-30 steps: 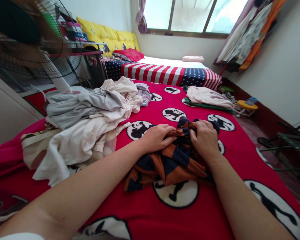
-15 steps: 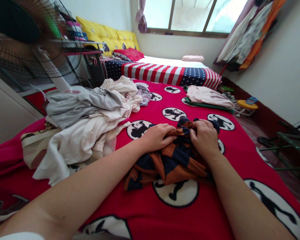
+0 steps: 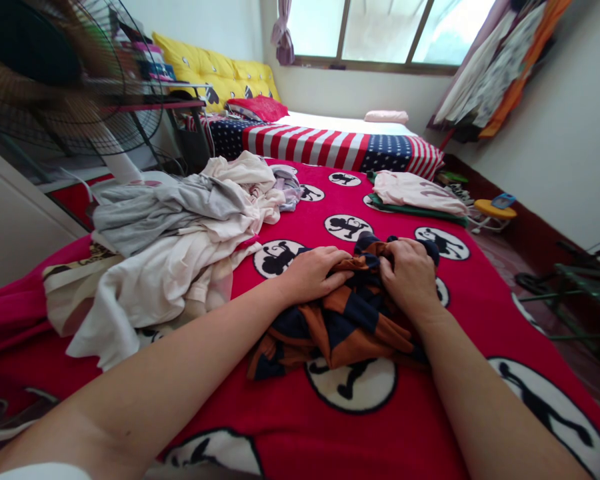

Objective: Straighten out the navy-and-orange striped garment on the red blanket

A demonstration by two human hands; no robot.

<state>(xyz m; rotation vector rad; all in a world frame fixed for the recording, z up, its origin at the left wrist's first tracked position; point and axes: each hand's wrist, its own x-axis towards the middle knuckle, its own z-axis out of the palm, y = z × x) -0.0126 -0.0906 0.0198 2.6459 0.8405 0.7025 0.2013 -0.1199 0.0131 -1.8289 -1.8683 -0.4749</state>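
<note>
A crumpled garment (image 3: 353,320) with orange-brown and navy stripes lies bunched on the red blanket (image 3: 405,413); I cannot tell what kind of garment it is. My left hand (image 3: 316,272) grips its upper left part, fingers closed on a gathered fold. On the other side my right hand (image 3: 411,275) is closed round the cloth, thumb pointing inward. Between the two hands a bunched strip of fabric runs across. Navy cloth sticks out past the right knuckles. The fingertips of both hands are partly hidden in the folds.
A loose heap of white and grey clothes (image 3: 175,227) lies to the left. Folded clothes, pink over green (image 3: 420,193), rest at the far right. A spinning fan (image 3: 65,80) stands at left; a yellow stool (image 3: 494,209) is on the floor at right.
</note>
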